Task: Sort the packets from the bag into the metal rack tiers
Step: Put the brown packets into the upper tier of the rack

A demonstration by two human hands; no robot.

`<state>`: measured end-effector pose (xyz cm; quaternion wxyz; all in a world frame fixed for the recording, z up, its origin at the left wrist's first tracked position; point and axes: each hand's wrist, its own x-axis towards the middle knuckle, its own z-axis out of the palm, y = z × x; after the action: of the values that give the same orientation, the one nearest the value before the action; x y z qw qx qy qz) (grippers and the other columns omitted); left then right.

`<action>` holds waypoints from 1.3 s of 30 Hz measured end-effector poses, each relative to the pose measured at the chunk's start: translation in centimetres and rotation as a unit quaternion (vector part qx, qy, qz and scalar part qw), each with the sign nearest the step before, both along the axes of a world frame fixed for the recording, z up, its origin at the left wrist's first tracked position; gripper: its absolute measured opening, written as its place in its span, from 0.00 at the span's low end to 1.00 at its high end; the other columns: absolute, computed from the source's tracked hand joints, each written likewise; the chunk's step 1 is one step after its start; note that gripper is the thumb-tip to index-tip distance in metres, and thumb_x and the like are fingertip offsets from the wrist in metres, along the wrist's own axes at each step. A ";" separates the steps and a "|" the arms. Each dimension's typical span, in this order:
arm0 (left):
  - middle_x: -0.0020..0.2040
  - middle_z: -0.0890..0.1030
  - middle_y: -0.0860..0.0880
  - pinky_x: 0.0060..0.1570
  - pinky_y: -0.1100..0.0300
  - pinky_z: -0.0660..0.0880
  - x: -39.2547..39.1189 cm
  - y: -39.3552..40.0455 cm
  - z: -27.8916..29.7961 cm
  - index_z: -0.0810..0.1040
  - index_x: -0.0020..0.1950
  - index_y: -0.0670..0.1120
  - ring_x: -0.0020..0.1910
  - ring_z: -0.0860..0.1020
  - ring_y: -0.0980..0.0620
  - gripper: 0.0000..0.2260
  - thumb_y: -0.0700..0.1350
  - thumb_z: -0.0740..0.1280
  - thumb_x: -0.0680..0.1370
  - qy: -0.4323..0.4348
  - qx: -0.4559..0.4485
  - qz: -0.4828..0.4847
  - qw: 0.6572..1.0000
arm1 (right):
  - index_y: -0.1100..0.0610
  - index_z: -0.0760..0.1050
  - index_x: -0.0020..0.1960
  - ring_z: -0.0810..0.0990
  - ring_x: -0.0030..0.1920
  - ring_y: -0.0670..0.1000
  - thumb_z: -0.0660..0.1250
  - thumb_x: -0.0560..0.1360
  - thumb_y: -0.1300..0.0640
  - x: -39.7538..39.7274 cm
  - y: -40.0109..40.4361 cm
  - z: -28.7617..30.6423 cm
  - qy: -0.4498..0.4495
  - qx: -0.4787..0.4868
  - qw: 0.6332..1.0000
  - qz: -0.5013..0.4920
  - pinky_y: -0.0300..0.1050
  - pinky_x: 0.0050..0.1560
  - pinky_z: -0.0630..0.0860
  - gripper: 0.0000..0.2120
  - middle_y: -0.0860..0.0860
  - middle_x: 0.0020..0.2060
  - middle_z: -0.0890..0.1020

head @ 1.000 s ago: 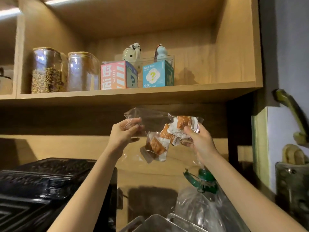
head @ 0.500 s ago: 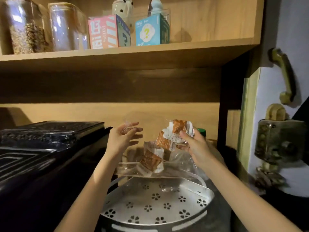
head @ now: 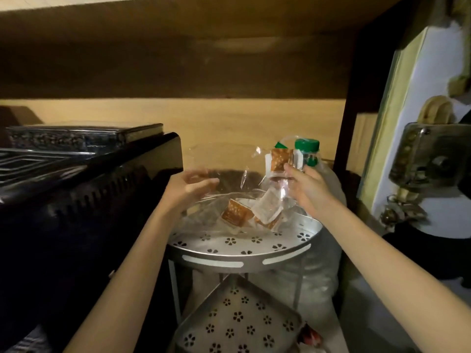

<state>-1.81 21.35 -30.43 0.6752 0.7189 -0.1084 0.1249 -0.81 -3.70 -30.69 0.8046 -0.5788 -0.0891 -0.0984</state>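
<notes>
A clear plastic bag (head: 224, 171) hangs over the top tier (head: 244, 253) of a silver metal rack with flower-shaped holes. My left hand (head: 190, 188) pinches the bag's left edge. My right hand (head: 304, 186) grips the bag's right side together with an orange-and-white packet (head: 280, 159) held upright. Two or three more orange-and-white packets (head: 237, 212) lie in the sagging bottom of the bag, resting on the top tier. A lower tier (head: 237, 322) of the rack shows below.
A black appliance (head: 84, 200) stands close on the left of the rack. A green-capped bottle (head: 308, 151) and a large plastic-wrapped bundle (head: 318, 276) sit behind and right of the rack. A wooden shelf underside (head: 178, 47) hangs overhead; a door with a lock (head: 430, 161) is at right.
Both hands have come down with the bag from in front of the shelf to the rack's top tier. The bag's bottom and several packets now rest on the tier. The view tilted downward.
</notes>
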 end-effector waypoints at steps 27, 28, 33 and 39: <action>0.43 0.85 0.44 0.38 0.62 0.80 -1.2 0.3 4.6 0.80 0.50 0.45 0.40 0.84 0.50 0.13 0.47 0.72 0.67 -0.054 -0.011 -0.057 0.997 | 0.54 0.78 0.55 0.81 0.40 0.48 0.61 0.77 0.57 -1.5 -2.1 5.0 -0.056 -0.147 0.987 0.036 0.43 0.35 0.81 0.09 0.51 0.45 0.81; 0.45 0.85 0.44 0.39 0.61 0.80 -1.2 0.6 4.3 0.80 0.51 0.47 0.41 0.84 0.49 0.18 0.51 0.74 0.63 -0.032 0.001 -0.068 0.997 | 0.53 0.78 0.54 0.81 0.39 0.48 0.61 0.77 0.57 -1.5 -2.0 5.1 -0.058 -0.140 0.988 0.030 0.43 0.35 0.80 0.09 0.51 0.45 0.81; 0.47 0.84 0.41 0.47 0.58 0.80 -1.8 1.7 1.6 0.80 0.52 0.44 0.47 0.83 0.46 0.20 0.49 0.77 0.64 0.044 0.111 -0.128 0.985 | 0.55 0.78 0.56 0.81 0.35 0.46 0.61 0.77 0.56 -1.2 -1.7 6.4 -0.042 -0.059 0.997 0.020 0.41 0.31 0.79 0.10 0.49 0.43 0.82; 0.45 0.83 0.36 0.49 0.51 0.78 -0.8 0.9 2.0 0.82 0.47 0.38 0.41 0.81 0.46 0.08 0.42 0.69 0.72 0.005 0.010 -0.038 0.999 | 0.57 0.78 0.54 0.81 0.39 0.50 0.62 0.77 0.53 -1.3 -1.4 7.7 -0.011 -0.135 0.991 0.008 0.42 0.30 0.80 0.11 0.54 0.44 0.82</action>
<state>-2.63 22.23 -28.41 0.6730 0.7212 -0.1339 0.0945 -2.07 -5.14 -23.02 0.7191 -0.6798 -0.1156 -0.0853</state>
